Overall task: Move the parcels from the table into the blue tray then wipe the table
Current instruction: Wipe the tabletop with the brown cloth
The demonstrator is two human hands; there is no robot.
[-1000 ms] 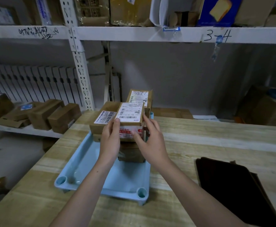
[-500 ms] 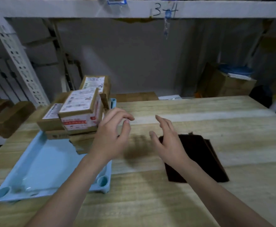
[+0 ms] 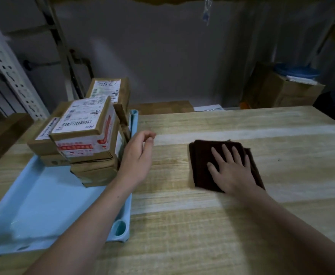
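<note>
Dark brown cloth (image 3: 208, 155), folded flat, lies on the pale wooden counter (image 3: 242, 225) under the right hand (image 3: 231, 169), whose fingers (image 3: 225, 150) are spread and straight, pressing down on it; the left hand (image 3: 138, 155) hangs just beside the stacked parcels (image 3: 83, 133), fingers loosely curled with thumb and forefinger nearly meeting, holding nothing; the parcels stand piled in the far half of the blue tray (image 3: 43, 211), none visible on the bare wood, so the wiping looks to be the step in hand.

To do it well, I judge the palm should stay flat so the whole fold bears on the wood; long overlapping strokes along the grain, worked from the far edge towards the body, would leave no strip missed; the cloth may bunch or unfold if pushed by the fingertips alone, so the heel of the hand ought to lead; the stack leans somewhat and overhangs its lower boxes, so strokes near the tray's right rim should be gentle, and the left hand could steady the tray.

Counter boards run in light and darker bands, matt and dry-looking; behind stands a grey wall, a perforated metal shelf upright (image 3: 10, 76) at the left, and a cardboard box (image 3: 281, 92) with blue items on top at the far right.
</note>
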